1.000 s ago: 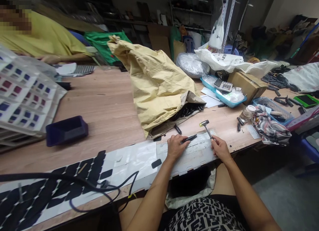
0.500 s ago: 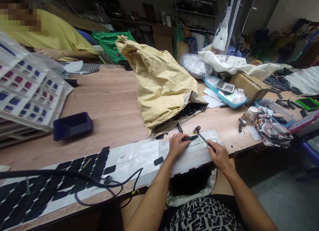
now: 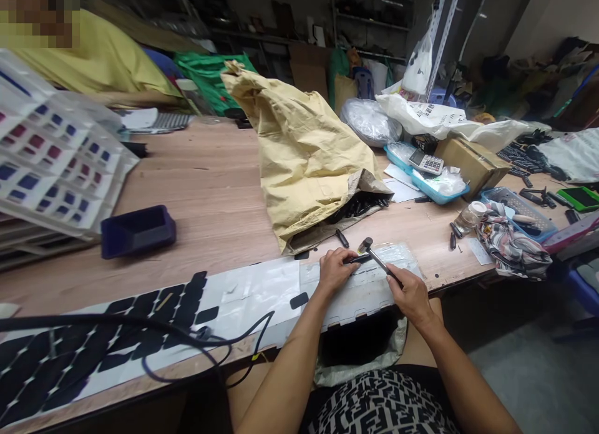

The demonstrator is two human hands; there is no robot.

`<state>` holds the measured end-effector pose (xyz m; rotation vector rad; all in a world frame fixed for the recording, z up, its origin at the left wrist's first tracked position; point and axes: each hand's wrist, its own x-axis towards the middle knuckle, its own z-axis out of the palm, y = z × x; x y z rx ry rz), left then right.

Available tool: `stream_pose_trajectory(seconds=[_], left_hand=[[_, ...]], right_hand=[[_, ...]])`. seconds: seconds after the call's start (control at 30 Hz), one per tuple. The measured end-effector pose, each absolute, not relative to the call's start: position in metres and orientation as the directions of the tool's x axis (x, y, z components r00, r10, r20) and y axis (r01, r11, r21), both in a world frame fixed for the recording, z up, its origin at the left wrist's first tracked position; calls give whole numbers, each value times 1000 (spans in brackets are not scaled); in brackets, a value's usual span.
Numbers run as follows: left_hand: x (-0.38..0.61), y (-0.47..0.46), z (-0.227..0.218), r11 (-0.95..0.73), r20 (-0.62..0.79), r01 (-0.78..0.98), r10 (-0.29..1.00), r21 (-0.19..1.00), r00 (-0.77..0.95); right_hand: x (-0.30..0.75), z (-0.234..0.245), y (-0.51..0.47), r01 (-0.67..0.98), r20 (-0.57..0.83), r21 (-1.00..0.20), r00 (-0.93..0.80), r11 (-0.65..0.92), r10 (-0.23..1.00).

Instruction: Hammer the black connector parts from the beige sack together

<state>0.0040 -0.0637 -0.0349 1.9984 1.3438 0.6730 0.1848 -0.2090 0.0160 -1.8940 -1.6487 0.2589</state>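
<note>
My left hand point(image 3: 335, 269) is closed on a slim black piece point(image 3: 360, 258), pressing it to the pale, tape-covered board point(image 3: 397, 263) at the table's front edge. What kind of piece it is, I cannot make out. In my right hand point(image 3: 410, 294) is a small hammer point(image 3: 380, 262), gripped by its dark handle. The hammer's head lies just beyond the black piece; whether the two touch, I cannot tell. Another short black piece point(image 3: 342, 237) rests on the table behind my left hand. Close by, an open yellow sack point(image 3: 309, 159) shows many black pieces point(image 3: 362, 204) in its mouth.
Left stand a dark blue tray point(image 3: 138, 231) and a white crate point(image 3: 51, 153); a person in a yellow top sits behind. Black cables point(image 3: 154, 334) cross the front left. A jar point(image 3: 470, 216), cloth point(image 3: 508, 244) and blue baskets point(image 3: 444, 191) crowd the right.
The hammer's head has shifted slightly left over the black piece, and my right hand has moved a little with it. My left hand keeps its hold. The whole view has shifted slightly.
</note>
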Motion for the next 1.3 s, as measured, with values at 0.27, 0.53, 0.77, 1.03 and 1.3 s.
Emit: stream_pose_trajectory(seconds=[0.27, 0.53, 0.77, 1.03, 1.3], left_hand=[[4, -64, -33, -277, 60, 624, 936, 731, 346], [3, -64, -30, -282, 46, 620, 929, 732, 368], [-14, -100, -19, -401, 81, 477, 824, 782, 560], [-32, -167, -19, -561, 96, 351, 618, 750, 781], [-7, -52, -13, -485, 233, 684, 871, 544, 432]], right_hand=[[188, 11, -204, 795, 164, -600, 239, -95, 957], [229, 4, -175, 287, -140, -897, 536, -336, 833], [241, 4, -166, 52, -288, -937, 450, -347, 845], [238, 6, -166, 46, -282, -939, 461, -340, 842], [236, 5, -166, 69, -267, -938, 485, -341, 833]])
